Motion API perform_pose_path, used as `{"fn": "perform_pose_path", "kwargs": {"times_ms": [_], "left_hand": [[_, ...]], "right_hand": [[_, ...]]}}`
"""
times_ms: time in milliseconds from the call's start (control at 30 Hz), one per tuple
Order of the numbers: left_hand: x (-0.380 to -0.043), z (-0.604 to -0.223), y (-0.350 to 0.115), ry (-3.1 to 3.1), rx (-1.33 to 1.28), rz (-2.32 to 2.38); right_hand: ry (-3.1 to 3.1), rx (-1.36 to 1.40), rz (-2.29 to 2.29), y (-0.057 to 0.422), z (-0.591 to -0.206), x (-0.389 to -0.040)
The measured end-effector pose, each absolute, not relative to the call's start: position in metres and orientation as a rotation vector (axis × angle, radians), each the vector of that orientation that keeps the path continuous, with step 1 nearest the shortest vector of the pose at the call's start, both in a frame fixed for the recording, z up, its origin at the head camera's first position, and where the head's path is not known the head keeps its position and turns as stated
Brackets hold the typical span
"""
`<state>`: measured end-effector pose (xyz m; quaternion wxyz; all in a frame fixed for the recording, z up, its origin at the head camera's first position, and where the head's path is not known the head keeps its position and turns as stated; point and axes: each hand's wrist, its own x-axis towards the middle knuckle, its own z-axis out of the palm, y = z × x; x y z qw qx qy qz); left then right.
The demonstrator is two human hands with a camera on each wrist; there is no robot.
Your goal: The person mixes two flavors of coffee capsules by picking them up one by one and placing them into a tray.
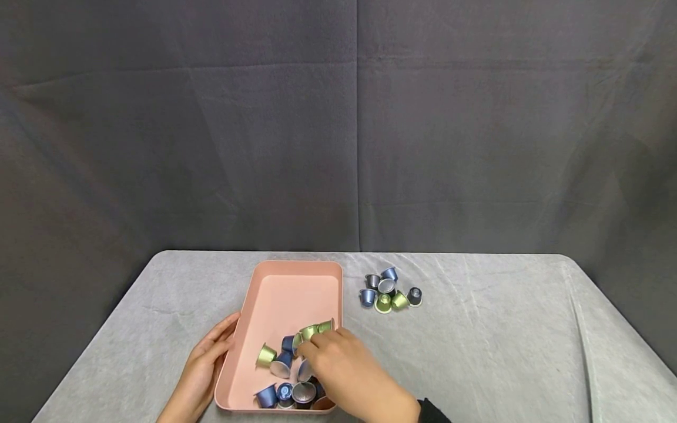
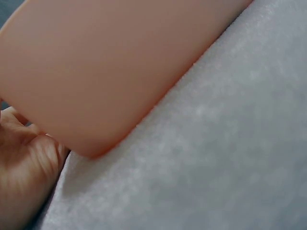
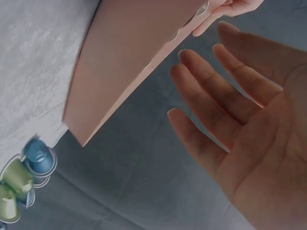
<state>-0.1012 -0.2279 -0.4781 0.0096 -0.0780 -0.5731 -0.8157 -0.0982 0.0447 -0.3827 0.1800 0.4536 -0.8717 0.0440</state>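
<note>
A pink tray (image 1: 288,299) lies lengthwise on the table, with several coffee capsules in its near half. Among them are green capsules (image 1: 266,355), blue ones (image 1: 267,396) and a dark one showing its silver lid (image 1: 304,392). My left hand (image 1: 203,358) holds the tray's left rim, partly hidden by the tray wall in the left wrist view. Over the tray's right side is my right hand (image 1: 346,364), its fingers above the capsules and covering some. In the right wrist view the right hand's fingers (image 3: 206,100) are spread and loosely bent, with nothing between them.
To the right of the tray, a loose cluster of blue, green and dark capsules (image 1: 384,302) sits on the grey cloth-covered table (image 1: 492,341). A dark grey curtain (image 1: 264,147) hangs behind the table's far edge.
</note>
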Motion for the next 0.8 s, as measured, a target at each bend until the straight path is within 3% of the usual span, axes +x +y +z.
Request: {"fn": "perform_pose_path", "kwargs": {"times_ms": [800], "left_hand": [[-0.101,-0.476,-0.227,-1.845,-0.149,-2.527]], "right_hand": [[-2.6,0.935,0.417,0.099,-0.368,-0.142]]}}
